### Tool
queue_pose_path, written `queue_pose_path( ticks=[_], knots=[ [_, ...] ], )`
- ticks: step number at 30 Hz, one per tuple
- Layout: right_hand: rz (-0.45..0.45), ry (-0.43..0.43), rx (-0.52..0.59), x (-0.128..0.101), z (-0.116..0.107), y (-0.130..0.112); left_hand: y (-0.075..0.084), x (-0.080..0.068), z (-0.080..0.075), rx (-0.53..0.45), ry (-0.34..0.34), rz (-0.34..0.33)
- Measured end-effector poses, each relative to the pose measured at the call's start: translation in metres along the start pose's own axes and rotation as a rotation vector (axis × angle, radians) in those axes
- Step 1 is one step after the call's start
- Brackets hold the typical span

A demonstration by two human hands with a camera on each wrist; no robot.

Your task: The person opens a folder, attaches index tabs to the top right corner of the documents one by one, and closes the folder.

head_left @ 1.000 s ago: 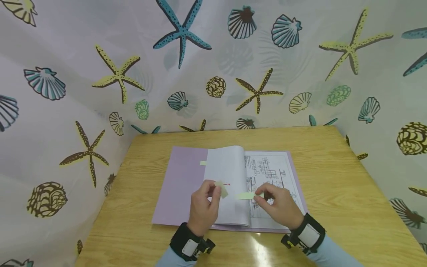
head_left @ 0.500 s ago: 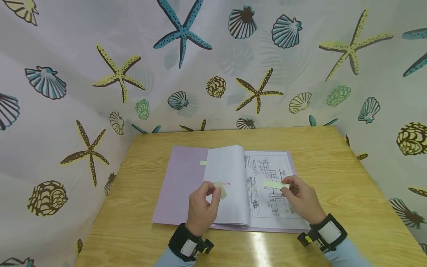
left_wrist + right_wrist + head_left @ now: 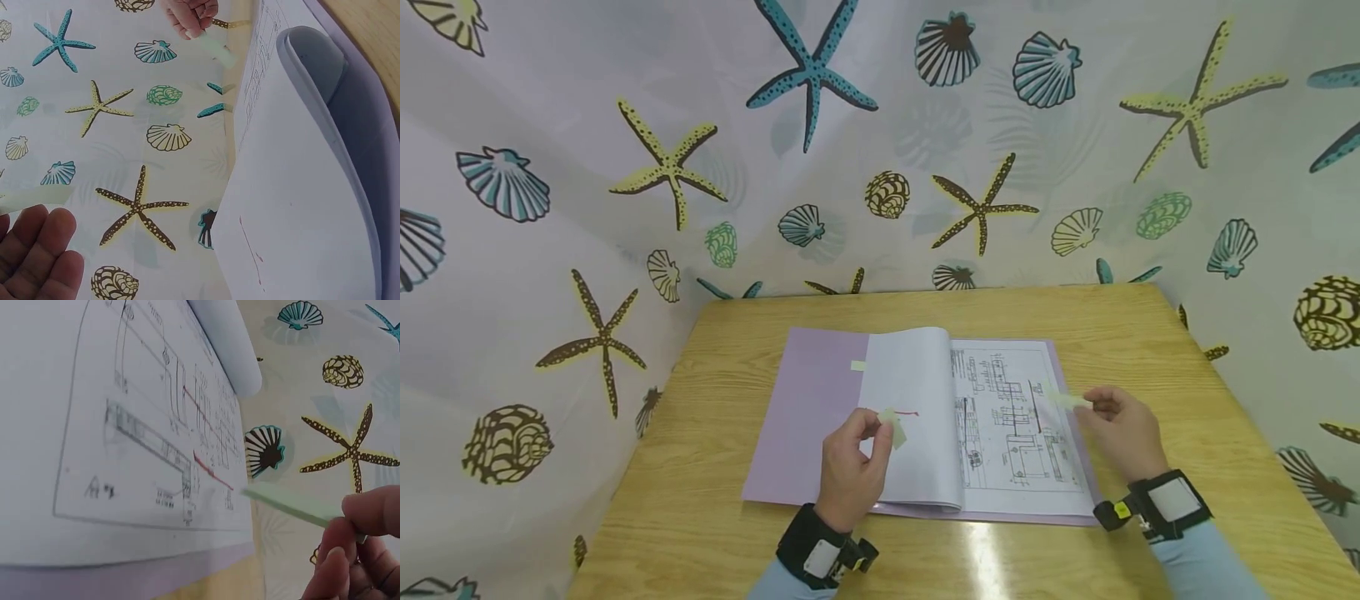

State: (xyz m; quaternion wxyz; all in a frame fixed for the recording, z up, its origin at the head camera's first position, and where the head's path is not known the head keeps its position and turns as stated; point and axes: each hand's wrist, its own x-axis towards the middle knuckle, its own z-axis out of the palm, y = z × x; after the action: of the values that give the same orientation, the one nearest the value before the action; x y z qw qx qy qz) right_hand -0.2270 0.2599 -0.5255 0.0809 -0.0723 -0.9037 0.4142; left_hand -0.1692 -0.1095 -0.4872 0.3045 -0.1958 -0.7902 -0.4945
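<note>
An open booklet point(image 3: 925, 417) with a lilac cover lies on the wooden table point(image 3: 1150, 350); its right page point(image 3: 1015, 425) shows a line drawing. My left hand point(image 3: 850, 467) hovers over the left page and pinches a small pale-green sticky pad point(image 3: 895, 427). My right hand point(image 3: 1120, 429) is by the booklet's right edge and pinches a single pale-green sticky strip point(image 3: 1063, 398), which appears blurred. That strip point(image 3: 290, 503) juts from my right fingers point(image 3: 369, 515) beside the drawing page point(image 3: 125, 425) in the right wrist view. In the left wrist view my fingers point(image 3: 37, 250) hold the pad's edge point(image 3: 34, 197) by the curled pages point(image 3: 306, 156).
Another green strip point(image 3: 857, 365) sticks out from the left page onto the inside cover. A curtain printed with shells and starfish point(image 3: 880, 142) encloses the table at the back and both sides. Bare wood lies to the right of the booklet and along the front edge.
My right hand has carried the green strip away from the left hand, rightward and up across the drawing page to the booklet's right edge. The left hand has stayed put with the pad.
</note>
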Motion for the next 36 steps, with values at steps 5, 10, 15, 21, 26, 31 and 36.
queue_pose_path(
  ticks=[5, 10, 15, 21, 26, 31, 36],
  knots=[
    [0.044, 0.022, -0.013, 0.006, -0.005, 0.015, -0.001, -0.001, 0.0, 0.005, -0.001, -0.009],
    [0.011, -0.003, -0.053, 0.011, -0.02, 0.021, 0.0, -0.002, 0.0, 0.012, 0.0, -0.017],
    [-0.048, -0.085, -0.14, 0.021, -0.031, 0.026, 0.0, -0.002, 0.001, 0.021, 0.001, -0.019],
    [-0.05, -0.116, -0.182, 0.039, -0.033, 0.035, 0.0, -0.003, 0.003, 0.018, -0.001, -0.018],
    [0.013, -0.115, -0.166, 0.049, -0.034, 0.042, 0.0, -0.004, 0.003, 0.012, -0.002, -0.02],
    [0.092, -0.11, -0.159, 0.05, -0.03, 0.047, -0.001, -0.005, 0.003, 0.01, 0.0, -0.024],
    [0.038, -0.05, -0.309, 0.047, -0.026, 0.054, -0.002, -0.005, 0.003, 0.008, -0.002, -0.019]
  ],
)
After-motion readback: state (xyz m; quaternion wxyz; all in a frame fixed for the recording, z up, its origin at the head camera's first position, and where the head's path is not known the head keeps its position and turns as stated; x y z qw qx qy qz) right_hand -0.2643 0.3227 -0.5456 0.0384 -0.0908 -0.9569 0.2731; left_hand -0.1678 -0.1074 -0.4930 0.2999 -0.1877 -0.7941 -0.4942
